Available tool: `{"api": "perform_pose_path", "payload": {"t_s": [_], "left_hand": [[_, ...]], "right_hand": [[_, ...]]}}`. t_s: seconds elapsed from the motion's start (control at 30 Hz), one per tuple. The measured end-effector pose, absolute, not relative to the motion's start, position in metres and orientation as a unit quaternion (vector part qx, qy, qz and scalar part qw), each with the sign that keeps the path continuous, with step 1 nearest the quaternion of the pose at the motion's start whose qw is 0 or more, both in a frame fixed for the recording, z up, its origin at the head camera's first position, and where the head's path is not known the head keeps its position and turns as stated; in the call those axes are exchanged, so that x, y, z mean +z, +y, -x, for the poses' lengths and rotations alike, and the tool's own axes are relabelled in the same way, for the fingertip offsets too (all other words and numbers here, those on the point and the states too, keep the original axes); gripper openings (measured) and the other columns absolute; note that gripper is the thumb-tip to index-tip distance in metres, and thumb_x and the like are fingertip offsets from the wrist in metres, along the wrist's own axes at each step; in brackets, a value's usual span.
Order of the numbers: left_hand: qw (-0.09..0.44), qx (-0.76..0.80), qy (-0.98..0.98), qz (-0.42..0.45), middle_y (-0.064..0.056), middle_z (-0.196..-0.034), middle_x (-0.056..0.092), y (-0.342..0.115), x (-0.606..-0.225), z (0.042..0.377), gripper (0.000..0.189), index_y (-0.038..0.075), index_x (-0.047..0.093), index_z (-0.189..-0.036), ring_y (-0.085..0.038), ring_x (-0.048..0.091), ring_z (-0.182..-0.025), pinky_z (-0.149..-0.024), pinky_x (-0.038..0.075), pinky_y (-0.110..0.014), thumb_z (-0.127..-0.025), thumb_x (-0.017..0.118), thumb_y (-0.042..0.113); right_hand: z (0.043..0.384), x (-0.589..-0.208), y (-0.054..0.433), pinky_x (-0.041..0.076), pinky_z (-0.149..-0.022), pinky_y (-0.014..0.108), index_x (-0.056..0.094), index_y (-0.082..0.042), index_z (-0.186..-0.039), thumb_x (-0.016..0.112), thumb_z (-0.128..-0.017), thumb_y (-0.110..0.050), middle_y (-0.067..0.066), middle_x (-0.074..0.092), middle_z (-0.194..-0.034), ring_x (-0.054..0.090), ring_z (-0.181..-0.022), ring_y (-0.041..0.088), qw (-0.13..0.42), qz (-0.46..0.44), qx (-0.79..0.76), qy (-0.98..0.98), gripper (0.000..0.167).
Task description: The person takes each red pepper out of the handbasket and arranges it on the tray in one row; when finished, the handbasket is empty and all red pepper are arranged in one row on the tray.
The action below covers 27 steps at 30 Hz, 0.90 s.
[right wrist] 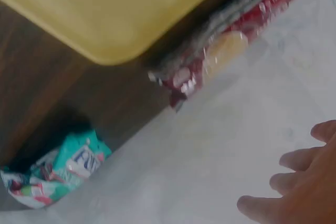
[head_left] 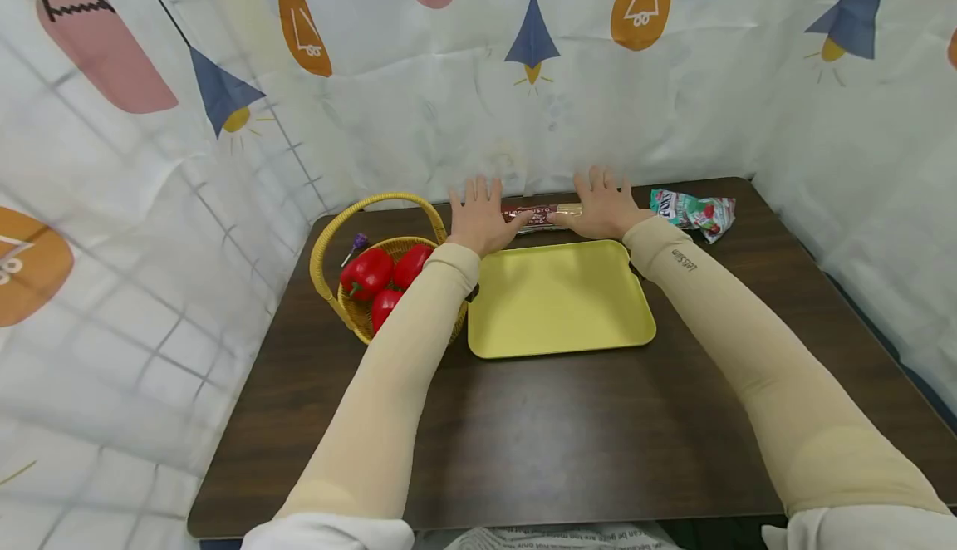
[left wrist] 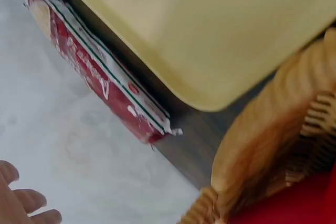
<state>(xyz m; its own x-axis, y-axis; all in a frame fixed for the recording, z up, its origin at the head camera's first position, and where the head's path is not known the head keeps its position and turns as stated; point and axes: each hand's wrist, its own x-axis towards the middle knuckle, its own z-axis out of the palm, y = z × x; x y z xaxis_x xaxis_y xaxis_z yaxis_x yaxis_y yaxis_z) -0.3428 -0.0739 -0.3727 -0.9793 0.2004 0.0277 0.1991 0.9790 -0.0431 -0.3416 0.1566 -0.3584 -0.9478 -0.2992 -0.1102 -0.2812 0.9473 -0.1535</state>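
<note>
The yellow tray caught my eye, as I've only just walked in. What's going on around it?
A person reaches past the tray with both hands. The left hand and right hand have their fingers spread near the red packet behind the tray, and neither grips anything. A basket holding red peppers stands to the left of the tray, and a green bag lies at the back right of the table.
</note>
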Motion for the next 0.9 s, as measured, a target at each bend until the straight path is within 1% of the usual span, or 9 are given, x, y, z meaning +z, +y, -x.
{"api": "perform_pose_path", "payload": {"t_s": [0.07,0.2,0.33,0.43,0.5,0.63,0.77,0.83,0.9], "left_hand": [[0.016,0.005,-0.994,0.108,-0.017,-0.163,0.003,-0.073,-0.376,0.337,0.095,0.016,0.003,-0.158,-0.034,0.001,-0.149,-0.114,-0.005,-0.061,-0.089,0.019,0.079],[0.027,-0.022,-0.99,0.133,-0.015,-0.163,0.008,-0.074,-0.377,0.318,0.093,0.015,0.008,-0.158,-0.033,0.003,-0.149,-0.114,-0.004,-0.06,-0.09,0.019,0.077],[0.049,-0.055,-0.985,0.154,-0.012,-0.162,0.016,-0.082,-0.373,0.292,0.088,0.016,0.014,-0.158,-0.031,0.009,-0.149,-0.116,0.004,-0.057,-0.092,0.021,0.074],[0.084,-0.097,-0.977,0.17,-0.011,-0.158,0.026,-0.092,-0.371,0.272,0.082,0.013,0.024,-0.156,-0.029,0.02,-0.147,-0.117,0.012,-0.052,-0.095,0.03,0.068],[0.127,-0.125,-0.967,0.184,-0.012,-0.153,0.036,-0.101,-0.371,0.26,0.074,0.01,0.036,-0.151,-0.03,0.031,-0.142,-0.116,0.021,-0.049,-0.097,0.04,0.06],[0.23,-0.194,-0.934,0.194,-0.013,-0.14,0.052,-0.123,-0.374,0.235,0.054,0.006,0.055,-0.136,-0.03,0.048,-0.129,-0.107,0.037,-0.046,-0.096,0.057,0.041],[0.337,-0.292,-0.881,0.156,-0.01,-0.128,0.061,-0.148,-0.379,0.21,0.036,0.006,0.065,-0.123,-0.027,0.055,-0.12,-0.102,0.043,-0.043,-0.094,0.062,0.027],[0.391,-0.337,-0.846,0.133,-0.01,-0.122,0.064,-0.161,-0.381,0.199,0.029,0.005,0.067,-0.116,-0.026,0.057,-0.116,-0.099,0.044,-0.041,-0.093,0.062,0.022],[0.447,-0.371,-0.806,0.116,-0.011,-0.115,0.066,-0.174,-0.382,0.188,0.024,0.002,0.069,-0.109,-0.027,0.06,-0.108,-0.091,0.046,-0.038,-0.091,0.062,0.017]], "right_hand": [[0.337,-0.367,0.154,-0.004,-0.11,0.066,0.001,-0.009,-0.157,0.032,-0.087,-0.079,0.027,-0.008,-0.159,-0.008,-0.145,0.048,0.071,0.155,-0.066,0.983,0.105],[0.326,-0.384,0.15,0.0,-0.111,0.066,0.005,-0.008,-0.157,0.033,-0.089,-0.077,0.026,-0.005,-0.16,-0.002,-0.145,0.048,0.076,0.173,-0.087,0.978,0.101],[0.312,-0.398,0.147,0.003,-0.112,0.065,0.007,-0.009,-0.157,0.032,-0.089,-0.077,0.024,-0.002,-0.161,0.0,-0.146,0.047,0.085,0.191,-0.107,0.972,0.099],[0.301,-0.406,0.142,0.005,-0.112,0.064,0.009,-0.008,-0.157,0.032,-0.09,-0.076,0.024,0.001,-0.161,0.002,-0.146,0.047,0.093,0.205,-0.127,0.966,0.099],[0.294,-0.411,0.138,0.008,-0.113,0.063,0.012,-0.008,-0.157,0.033,-0.09,-0.076,0.023,0.004,-0.161,0.006,-0.146,0.047,0.095,0.213,-0.142,0.962,0.098],[0.283,-0.418,0.127,0.018,-0.113,0.059,0.017,-0.006,-0.156,0.048,-0.092,-0.065,0.024,0.012,-0.159,0.015,-0.145,0.044,0.096,0.232,-0.194,0.948,0.093],[0.275,-0.422,0.115,0.028,-0.111,0.054,0.022,-0.006,-0.155,0.062,-0.092,-0.049,0.022,0.02,-0.158,0.025,-0.143,0.039,0.1,0.242,-0.234,0.936,0.086],[0.272,-0.424,0.107,0.03,-0.11,0.052,0.026,-0.006,-0.153,0.064,-0.092,-0.044,0.02,0.025,-0.156,0.029,-0.142,0.037,0.095,0.245,-0.248,0.933,0.082],[0.269,-0.425,0.1,0.033,-0.109,0.052,0.03,-0.006,-0.152,0.064,-0.092,-0.042,0.017,0.029,-0.155,0.034,-0.14,0.035,0.085,0.249,-0.266,0.928,0.077]]}}
